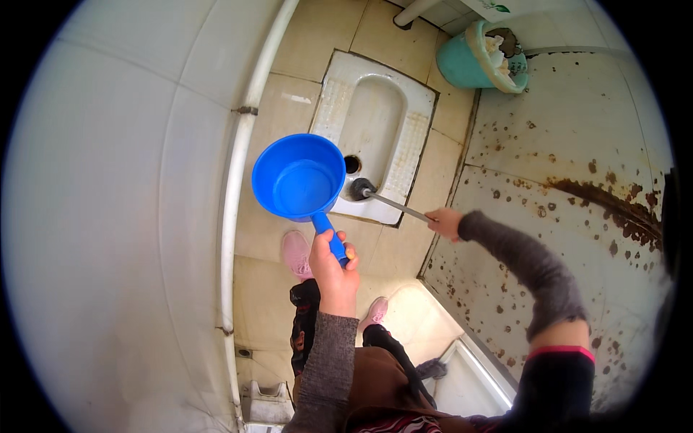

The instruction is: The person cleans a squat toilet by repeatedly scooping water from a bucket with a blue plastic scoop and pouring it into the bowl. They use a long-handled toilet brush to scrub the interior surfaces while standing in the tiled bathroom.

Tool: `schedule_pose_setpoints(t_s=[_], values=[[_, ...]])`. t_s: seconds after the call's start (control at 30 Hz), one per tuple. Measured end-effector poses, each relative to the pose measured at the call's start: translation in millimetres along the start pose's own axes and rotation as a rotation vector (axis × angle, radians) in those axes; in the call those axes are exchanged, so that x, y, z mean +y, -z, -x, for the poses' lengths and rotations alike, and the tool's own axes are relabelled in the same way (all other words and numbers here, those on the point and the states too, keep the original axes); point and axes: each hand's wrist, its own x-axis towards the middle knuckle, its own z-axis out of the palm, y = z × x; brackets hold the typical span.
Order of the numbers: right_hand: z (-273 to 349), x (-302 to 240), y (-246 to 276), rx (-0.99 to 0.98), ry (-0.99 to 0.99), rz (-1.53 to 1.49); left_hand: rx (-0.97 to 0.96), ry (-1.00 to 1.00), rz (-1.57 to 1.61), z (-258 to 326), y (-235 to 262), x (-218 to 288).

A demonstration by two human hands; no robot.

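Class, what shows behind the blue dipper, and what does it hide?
Behind the blue dipper, floor tiles and a white squat toilet show past its rim. It covers part of the toilet's left edge and some tiles; those parts cannot be seen.

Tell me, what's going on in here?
A person's left hand holds a blue dipper by its handle. Their right hand grips a long-handled brush, its dark head down at the squat toilet, close beside the drain hole. A teal bin is near the wall.
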Motion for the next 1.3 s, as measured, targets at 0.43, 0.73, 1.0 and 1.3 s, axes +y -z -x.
schedule_pose_setpoints(t_s=[0.43, 0.73, 1.0, 1.3], values=[[-144, 17, -33, 1.028, 0.109, -0.530, 0.021, -0.050, -0.144, 0, -10, -13], [-146, -33, -112, 0.980, 0.069, -1.203, 0.030, -0.048, -0.111, -4, -10, -11], [-157, -131, -22, 0.728, 0.255, -1.609, -0.007, -0.068, -0.157, -12, 5, -16], [-149, -53, -96, 0.705, 0.266, -0.615, -0.038, -0.069, -0.176, -13, 9, -17]])
